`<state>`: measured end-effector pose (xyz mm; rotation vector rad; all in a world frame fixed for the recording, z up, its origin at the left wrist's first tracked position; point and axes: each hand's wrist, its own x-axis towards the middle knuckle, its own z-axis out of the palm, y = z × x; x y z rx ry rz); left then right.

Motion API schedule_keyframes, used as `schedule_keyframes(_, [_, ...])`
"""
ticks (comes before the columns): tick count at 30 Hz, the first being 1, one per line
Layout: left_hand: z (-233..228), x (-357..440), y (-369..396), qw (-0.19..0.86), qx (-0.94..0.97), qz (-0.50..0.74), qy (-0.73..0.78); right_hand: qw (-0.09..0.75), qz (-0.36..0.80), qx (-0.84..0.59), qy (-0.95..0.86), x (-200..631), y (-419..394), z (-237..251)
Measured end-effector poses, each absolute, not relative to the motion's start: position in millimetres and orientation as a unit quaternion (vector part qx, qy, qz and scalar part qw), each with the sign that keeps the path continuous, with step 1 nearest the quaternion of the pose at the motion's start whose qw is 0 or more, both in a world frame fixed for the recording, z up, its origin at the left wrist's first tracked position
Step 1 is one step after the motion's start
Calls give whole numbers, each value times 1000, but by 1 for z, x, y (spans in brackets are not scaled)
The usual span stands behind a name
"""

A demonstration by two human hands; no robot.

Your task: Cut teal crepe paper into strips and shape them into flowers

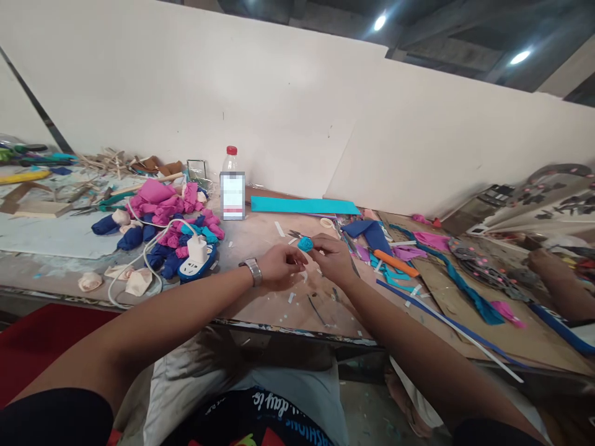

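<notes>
A small turquoise crepe-paper flower (305, 244), rolled like a rosebud, is pinched in the fingers of my right hand (331, 257) above the table. Just left of it is my left hand (282, 265), wearing a wristwatch, its fingers curled together. Whatever those fingers hold, if anything, is too small to make out. Scissors (294, 234) lie behind the flower, partly covered by it. A flat turquoise paper strip (304, 205) lies farther back, along the wall.
Left are piled pink and blue paper flowers (160, 207) and a blue power strip (199, 265) with a white cable. A bottle (231, 162) stands behind. To the right lie an orange-handled tool (396, 263), paper strips and cardboard (446, 297). Another person's arm (555, 279) is far right.
</notes>
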<state>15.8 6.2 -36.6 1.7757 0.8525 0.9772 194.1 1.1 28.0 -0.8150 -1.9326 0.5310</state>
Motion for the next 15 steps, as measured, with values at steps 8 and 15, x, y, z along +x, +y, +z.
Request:
schedule_keyframes(8, [-18,11,-6,384,792,299,369,354,273,-364,-817,157,26,46])
schedule_keyframes(15, [-5,7,-13,337,842,241,345,293,383,-319,-816,63,71,35])
